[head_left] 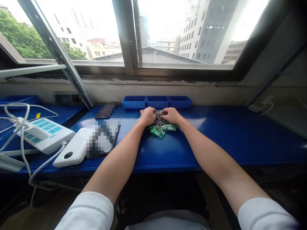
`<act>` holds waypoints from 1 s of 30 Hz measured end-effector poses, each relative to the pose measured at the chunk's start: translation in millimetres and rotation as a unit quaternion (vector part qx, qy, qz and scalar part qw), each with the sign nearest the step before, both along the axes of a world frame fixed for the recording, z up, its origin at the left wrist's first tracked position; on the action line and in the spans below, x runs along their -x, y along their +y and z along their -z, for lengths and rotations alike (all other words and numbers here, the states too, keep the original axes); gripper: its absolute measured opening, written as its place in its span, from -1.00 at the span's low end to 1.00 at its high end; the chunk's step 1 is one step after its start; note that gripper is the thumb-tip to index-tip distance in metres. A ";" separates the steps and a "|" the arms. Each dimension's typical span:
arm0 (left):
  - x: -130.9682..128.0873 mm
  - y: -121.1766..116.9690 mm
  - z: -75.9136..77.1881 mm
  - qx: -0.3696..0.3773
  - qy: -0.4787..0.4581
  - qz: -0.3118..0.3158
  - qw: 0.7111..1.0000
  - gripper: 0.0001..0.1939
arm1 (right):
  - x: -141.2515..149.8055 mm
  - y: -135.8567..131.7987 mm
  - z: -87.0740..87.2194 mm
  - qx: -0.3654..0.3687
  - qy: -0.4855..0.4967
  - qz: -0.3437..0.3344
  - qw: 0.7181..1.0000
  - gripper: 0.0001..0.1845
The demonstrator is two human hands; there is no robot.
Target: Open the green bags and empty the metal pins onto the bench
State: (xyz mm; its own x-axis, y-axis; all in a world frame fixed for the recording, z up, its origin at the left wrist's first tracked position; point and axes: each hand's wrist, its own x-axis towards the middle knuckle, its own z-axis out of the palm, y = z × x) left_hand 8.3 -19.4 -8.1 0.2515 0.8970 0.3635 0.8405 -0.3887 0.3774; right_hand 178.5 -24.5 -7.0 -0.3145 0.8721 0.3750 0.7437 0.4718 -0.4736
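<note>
A heap of small shiny metal pieces that look like screws [159,122] lies on a crumpled green plastic bag [158,132] on the blue tabletop. My left hand [148,116] reaches in at the heap's left side, its fingers curled and closed at the metal pieces. From the other side my right hand [171,115] touches the heap, thumb and fingers drawn together in a pinch. What sits between the fingertips of either hand is too small to make out. Just behind the hands stand three blue bins [157,102] in a row against the wall.
At left on the blue table [225,137] are a white power strip [52,134] with tangled white cables, a white power bank [72,148] and a partly blurred dark phone-like device [114,135]. A metal shelf post [79,86] rises there. A window [134,38] spans the back.
</note>
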 end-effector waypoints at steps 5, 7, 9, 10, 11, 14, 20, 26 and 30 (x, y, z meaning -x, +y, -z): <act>-0.3 -0.5 -1.3 -0.015 -0.024 0.003 1.000 -0.80 | -0.5 0.9 1.2 -0.048 0.039 -0.009 0.998 -0.81; 0.3 -0.5 -0.7 -0.023 -0.037 0.005 0.999 -0.81 | -1.1 1.1 0.4 -0.048 0.059 -0.016 0.997 -0.80; 0.9 -0.9 -0.1 -0.034 -0.061 0.013 0.997 -0.82 | -1.5 0.7 -1.1 -0.043 0.076 -0.012 0.996 -0.80; 1.1 -1.2 0.0 -0.040 -0.077 0.023 0.996 -0.83 | -1.5 0.4 -2.0 -0.039 0.082 -0.005 0.996 -0.79; 1.2 -1.7 0.0 -0.047 -0.093 0.035 0.994 -0.83 | -1.4 0.1 -2.7 -0.034 0.086 0.001 0.996 -0.78; 1.2 -3.6 -1.3 -0.062 -0.119 0.067 0.989 -0.81 | -0.6 -0.9 -4.0 -0.016 0.088 0.013 0.996 -0.70; 1.6 -5.6 -4.7 -0.054 -0.091 0.043 0.993 -0.77 | -0.5 -3.7 -6.8 -0.010 0.181 -0.007 0.983 -0.71; 0.5 -6.7 -6.6 -0.044 -0.079 0.033 0.995 -0.73 | -4.8 -6.5 -10.7 0.024 0.260 -0.044 0.964 -0.70; -1.0 -9.0 -8.7 -0.072 -0.089 -0.014 0.993 -0.67 | -7.7 -2.2 -8.9 0.003 0.277 -0.020 0.961 -0.68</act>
State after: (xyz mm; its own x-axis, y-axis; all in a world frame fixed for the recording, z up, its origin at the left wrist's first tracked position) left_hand 9.3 -28.5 0.6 0.1476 0.8376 0.5260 0.7764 -0.4276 0.4631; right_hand 186.2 -26.7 1.9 -0.1013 0.8661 0.4895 0.3578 0.4909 -0.7944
